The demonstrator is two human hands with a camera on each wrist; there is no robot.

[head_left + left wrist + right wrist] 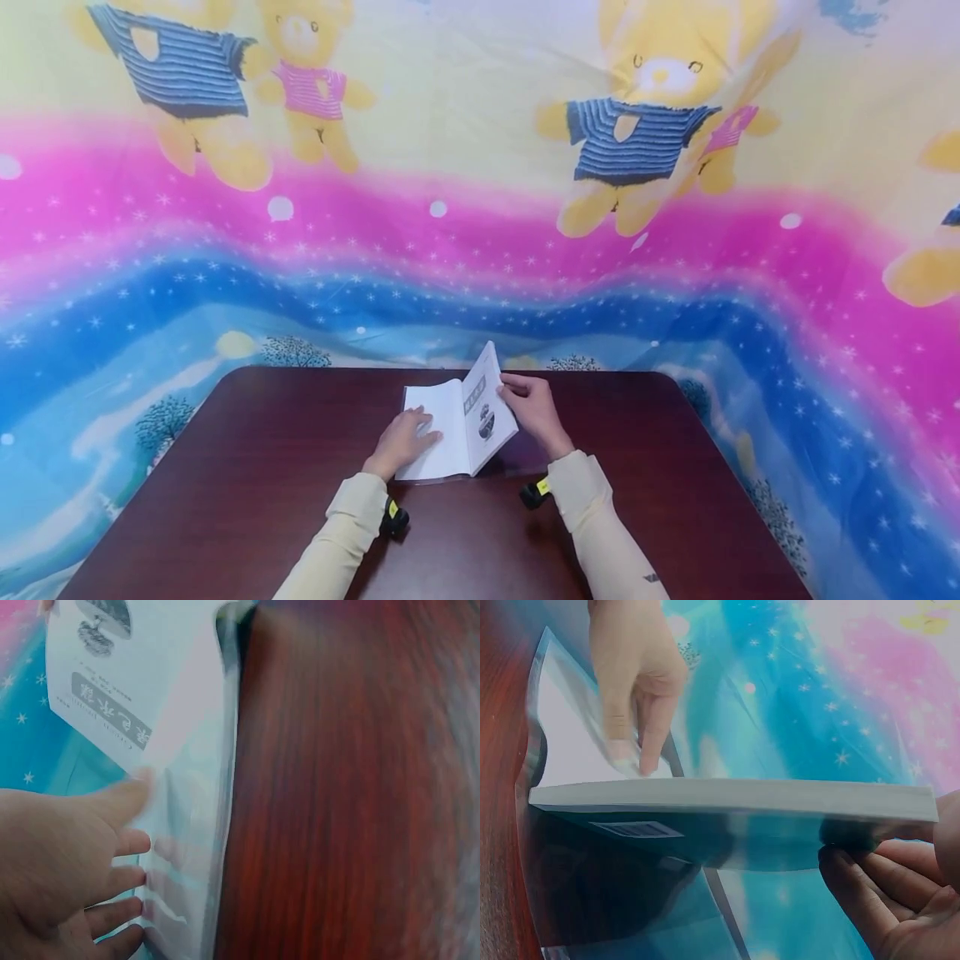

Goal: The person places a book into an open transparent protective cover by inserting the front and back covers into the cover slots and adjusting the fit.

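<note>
An opened book lies on the table, its left side flat and white. Its right-hand page block is lifted at a slant, showing a title page with a grey title bar and a round dark picture. My right hand grips the outer edge of this block, thumb in front and fingers behind. My left hand rests on the white left page with fingers relaxed. In the right wrist view the dark green back cover bears a barcode label, and a clear plastic book cover hangs spread beneath it.
The dark reddish-brown table has rounded far corners. Behind it hangs a cloth printed with bears, pink and blue bands and white stars. Black wrist straps with yellow labels sit under both cream sleeves.
</note>
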